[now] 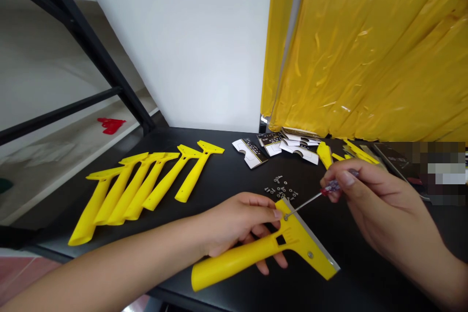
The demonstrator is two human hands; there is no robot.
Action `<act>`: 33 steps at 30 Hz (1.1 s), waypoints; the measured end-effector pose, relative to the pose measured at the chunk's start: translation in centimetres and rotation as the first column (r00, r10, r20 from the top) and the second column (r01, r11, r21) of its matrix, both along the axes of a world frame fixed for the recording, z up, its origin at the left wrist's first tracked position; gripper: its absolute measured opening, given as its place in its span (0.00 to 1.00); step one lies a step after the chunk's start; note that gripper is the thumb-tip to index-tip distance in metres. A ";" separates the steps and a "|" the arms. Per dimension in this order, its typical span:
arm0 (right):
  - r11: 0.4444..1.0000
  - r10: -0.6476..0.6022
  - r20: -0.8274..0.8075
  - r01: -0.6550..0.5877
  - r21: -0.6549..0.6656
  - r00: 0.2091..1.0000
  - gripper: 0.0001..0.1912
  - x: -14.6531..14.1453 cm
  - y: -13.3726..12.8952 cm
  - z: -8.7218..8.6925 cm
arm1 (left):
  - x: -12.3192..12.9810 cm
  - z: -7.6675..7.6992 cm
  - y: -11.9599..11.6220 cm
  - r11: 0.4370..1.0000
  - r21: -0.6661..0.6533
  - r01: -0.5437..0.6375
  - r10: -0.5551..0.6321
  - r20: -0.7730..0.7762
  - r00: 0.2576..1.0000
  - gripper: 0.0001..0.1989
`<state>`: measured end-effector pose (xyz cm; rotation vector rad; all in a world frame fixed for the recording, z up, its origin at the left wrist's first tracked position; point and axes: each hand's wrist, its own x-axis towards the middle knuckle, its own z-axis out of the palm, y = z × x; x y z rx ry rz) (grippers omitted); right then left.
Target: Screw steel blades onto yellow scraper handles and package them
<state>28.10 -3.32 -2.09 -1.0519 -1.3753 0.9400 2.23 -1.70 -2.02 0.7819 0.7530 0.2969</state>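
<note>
A yellow scraper (248, 259) with a metal blade strip along its wide head lies across the front of the black table. My left hand (248, 224) grips it near the head, thumb on top and fingers underneath. My right hand (380, 204) pinches the handle of a small screwdriver (305, 203). The screwdriver's tip touches a screw (285, 217) at the upper end of the head. Another screw (310, 255) sits at the head's lower end. Small loose screws and nuts (281, 190) are scattered just behind the scraper.
Several yellow scraper handles (161, 183) lie in a row at the left. Printed white and black cards (250, 152) are at the back, beside more yellow parts (324, 155). Yellow wrapped material (365, 48) stands behind. A black metal frame (84, 41) rises at left.
</note>
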 end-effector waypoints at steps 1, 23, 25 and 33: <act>1.000 0.001 -0.009 -0.001 -0.002 1.000 0.07 0.0 0.0 -0.1 | 0.0 -0.1 0.0 1.000 -0.007 -0.003 0.003 0.003 1.000 0.12; 0.997 0.030 -0.114 -0.037 -0.060 0.993 0.11 -0.4 1.1 -0.1 | -0.1 -0.4 0.2 1.000 -0.024 -0.010 0.011 0.021 1.000 0.11; 0.997 0.024 -0.128 -0.033 -0.066 0.991 0.11 -0.4 1.2 -0.2 | -0.1 -0.3 0.2 1.000 -0.025 -0.019 0.019 0.022 1.000 0.11; 0.996 0.008 -0.138 -0.020 -0.088 0.990 0.12 -0.5 1.4 -0.1 | -0.1 -0.4 0.2 0.999 -0.018 -0.045 0.046 0.038 0.998 0.12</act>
